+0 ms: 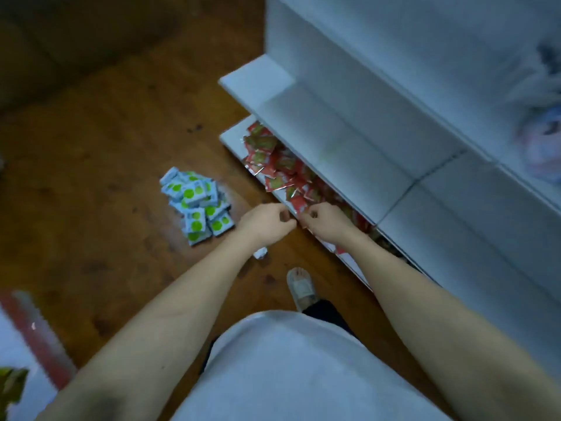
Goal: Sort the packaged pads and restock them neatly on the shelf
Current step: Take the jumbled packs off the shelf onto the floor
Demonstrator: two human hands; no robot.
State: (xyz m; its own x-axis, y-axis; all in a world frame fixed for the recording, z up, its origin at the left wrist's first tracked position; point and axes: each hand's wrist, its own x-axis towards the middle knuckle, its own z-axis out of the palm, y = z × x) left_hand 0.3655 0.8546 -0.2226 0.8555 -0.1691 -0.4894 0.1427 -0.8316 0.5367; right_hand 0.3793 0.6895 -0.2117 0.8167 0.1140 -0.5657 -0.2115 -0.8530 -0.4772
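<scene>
- Your left hand (pixel 267 221) and right hand (pixel 323 218) curl at the low shelf (pixel 233 138); any pinch is unclear.
- Red packs (pixel 273 165) lie messy there.
- Green packs (pixel 197 202) wait piled on the floor (pixel 91 177), left.

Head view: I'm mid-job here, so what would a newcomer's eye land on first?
First the heap of white-and-green packets on the wooden floor, left of the hands. Then the jumble of red packets strewn along the bottom shelf of the white unit. The left hand and right hand meet at that shelf's front edge, fingers curled; what they pinch is too blurred to tell.
</scene>
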